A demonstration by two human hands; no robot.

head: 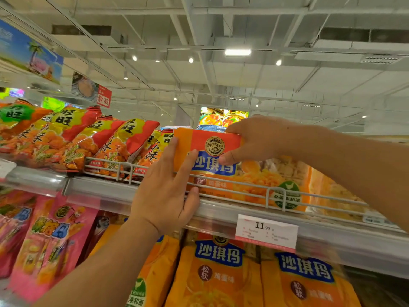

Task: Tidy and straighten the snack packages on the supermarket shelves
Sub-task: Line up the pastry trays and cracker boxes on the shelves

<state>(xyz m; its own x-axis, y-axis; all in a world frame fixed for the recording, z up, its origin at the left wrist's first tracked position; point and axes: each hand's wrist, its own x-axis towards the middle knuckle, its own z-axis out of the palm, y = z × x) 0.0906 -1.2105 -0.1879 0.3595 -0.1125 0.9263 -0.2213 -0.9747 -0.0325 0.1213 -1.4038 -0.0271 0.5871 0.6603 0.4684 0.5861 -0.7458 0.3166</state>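
An orange snack package (247,173) with blue lettering stands on the top shelf behind a white wire rail (274,193). My right hand (259,138) grips its top edge, fingers over the back and thumb on the front. My left hand (166,189) lies against the package's left side with straight fingers, the thumb near the rail. Red and yellow snack bags (93,140) lean in a row to the left on the same shelf.
A price tag reading 11.90 (266,231) hangs on the shelf's front edge (106,193). Below it stand more orange packages (221,273) and pink packages (48,240). More orange packs (332,191) fill the top shelf to the right. The ceiling is above.
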